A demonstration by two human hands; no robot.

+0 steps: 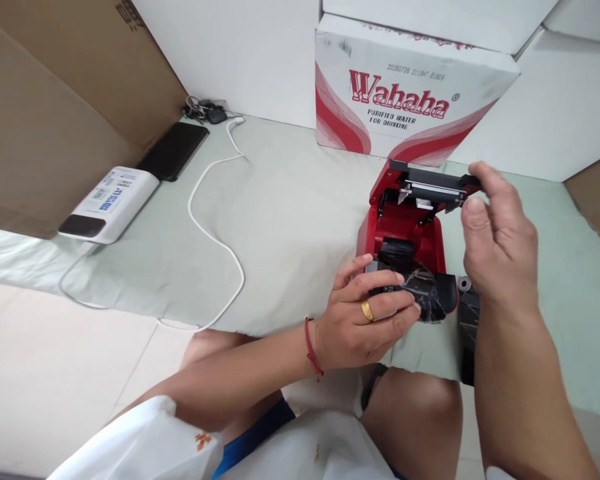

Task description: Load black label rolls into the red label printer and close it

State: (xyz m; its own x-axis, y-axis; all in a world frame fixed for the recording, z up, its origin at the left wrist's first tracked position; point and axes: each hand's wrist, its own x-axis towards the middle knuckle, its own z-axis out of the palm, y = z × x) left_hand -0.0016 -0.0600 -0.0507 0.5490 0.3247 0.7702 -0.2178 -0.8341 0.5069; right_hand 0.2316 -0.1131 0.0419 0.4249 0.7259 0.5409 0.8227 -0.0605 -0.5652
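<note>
A red printer-like machine (pixel 364 237) stands with its hinged lid (pixel 383 181) tilted up, showing dark rollers and metal clips under the lid. My right hand (pixel 500 233) grips the lid's right corner between thumb and fingers. Crinkled glossy black film (pixel 424 293) lies over the front of the machine's open body. My left hand (pixel 367 313), wearing a ring, is closed over this film and the machine's front left edge; its thumb is hidden. Close by the machine's front right corner is a black item with a small roll end (pixel 464 284), partly hidden by my right arm.
A Wahaha water carton (pixel 410 93) stands right behind the machine, among white boxes. On the left are a white device (pixel 113 203), a black phone-like slab (pixel 175 150), keys (pixel 205 110) and a brown carton (pixel 70 100). A white cable (pixel 215 240) winds across the pale green cloth (pixel 290 220).
</note>
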